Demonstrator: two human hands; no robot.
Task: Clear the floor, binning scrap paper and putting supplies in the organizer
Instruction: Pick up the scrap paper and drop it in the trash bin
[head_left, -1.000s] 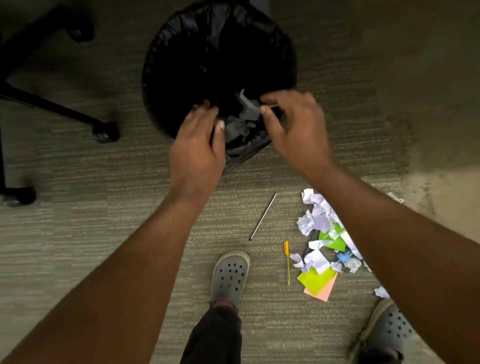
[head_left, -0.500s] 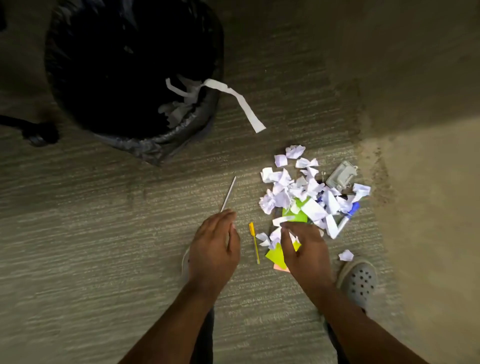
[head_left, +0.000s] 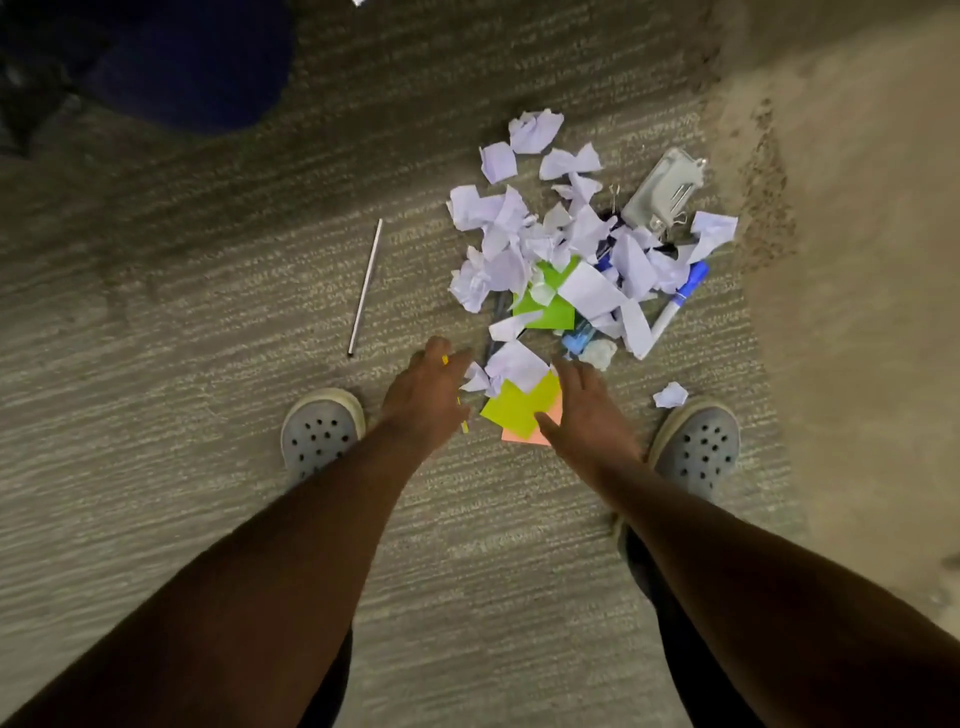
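Observation:
A heap of white scrap paper (head_left: 519, 244) lies on the carpet, mixed with green sticky notes (head_left: 548, 312), a yellow note (head_left: 517, 405) on an orange one (head_left: 524, 436), a blue-capped marker (head_left: 678, 301) and a clear stapler (head_left: 662, 189). My left hand (head_left: 428, 397) hovers over a thin yellow pen (head_left: 464, 426), fingers relaxed. My right hand (head_left: 584, 410) reaches down at the yellow note's right edge, fingers extended. Neither hand holds anything. The black bin (head_left: 156, 62) shows at the top left.
A thin silver rod (head_left: 366, 288) lies on the carpet left of the heap. My two grey clogs (head_left: 319, 431) (head_left: 698, 447) stand either side of the notes. A stray paper ball (head_left: 670, 395) sits by the right shoe. A lighter floor patch (head_left: 857, 312) runs along the right.
Both hands left the bin and came down to the near edge of the paper heap. The view swung down and right, so the bin slid to the top left corner.

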